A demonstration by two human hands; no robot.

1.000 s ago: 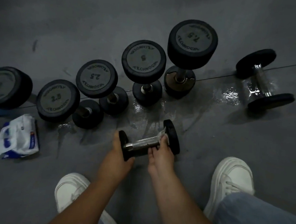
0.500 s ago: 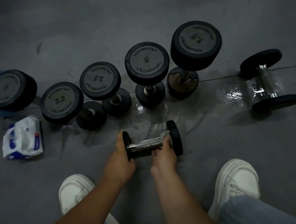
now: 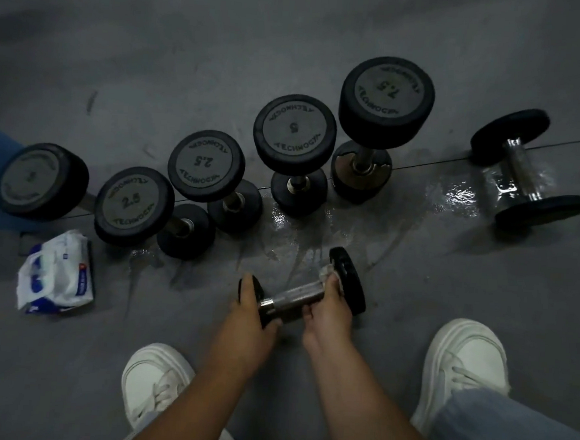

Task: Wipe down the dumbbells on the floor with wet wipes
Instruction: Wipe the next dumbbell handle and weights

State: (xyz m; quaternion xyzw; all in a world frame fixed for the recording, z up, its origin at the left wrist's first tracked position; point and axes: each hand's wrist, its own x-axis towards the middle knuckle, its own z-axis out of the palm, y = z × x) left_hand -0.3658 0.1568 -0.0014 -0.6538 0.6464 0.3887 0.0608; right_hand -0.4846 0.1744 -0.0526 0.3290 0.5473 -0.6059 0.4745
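dumbbell (image 3: 295,295) unmoved | left fingers (image 3: 249,291) grip its plate | right fingers (image 3: 332,288) hold wipe (image 3: 327,270) on handle

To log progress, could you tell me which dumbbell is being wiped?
The small dumbbell nearest the shoes: the left hand grips one end and the right hand holds a wipe against its handle. No hand touches the others.

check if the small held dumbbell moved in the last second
No. The small dumbbell keeps its spot below-right of the 5 dumbbell; only the camera shifted.
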